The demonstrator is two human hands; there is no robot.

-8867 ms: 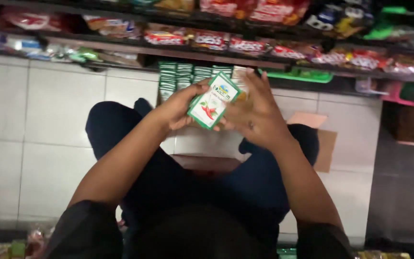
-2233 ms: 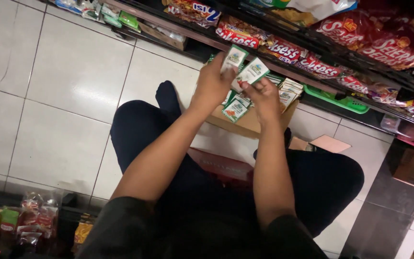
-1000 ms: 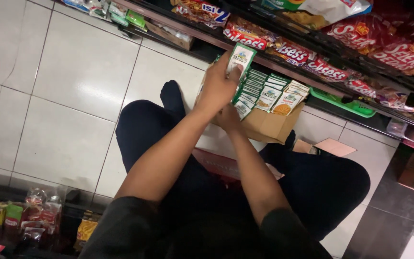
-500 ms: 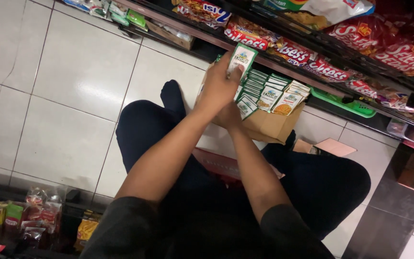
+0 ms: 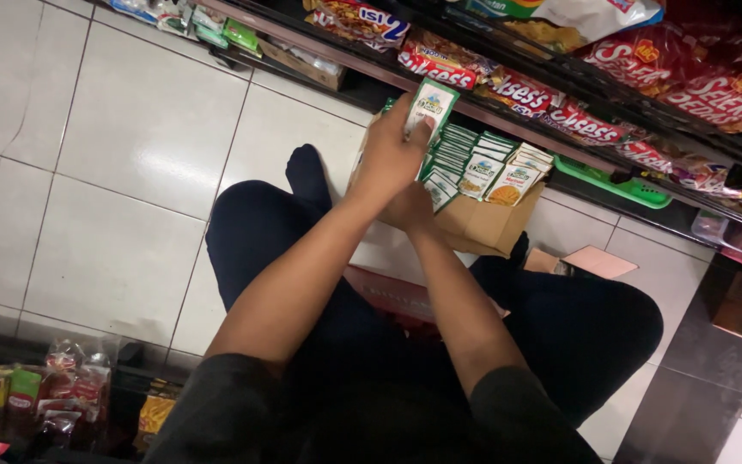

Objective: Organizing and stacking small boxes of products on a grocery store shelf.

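Left hand [image 5: 391,155] clamped on a green-and-white sachet [image 5: 430,105], thumb and fingers pinching its lower half, packet raised upright above the row of like sachets [image 5: 465,163] standing in the cardboard box [image 5: 483,225]. Right hand [image 5: 411,206] tucked beneath the left at the box's near wall; largely hidden, grip cannot be told. Box resting tilted between the knees, against the lower shelf rail [image 5: 508,116], on white floor tiles [image 5: 143,129]. Red snack packets [image 5: 517,86] hanging just above. Risks noted: tilted box liable to tip and spill its row if support slips; raised sachet close to the rail, liable to snag or crease; poor light, misplacement into the wrong row possible.
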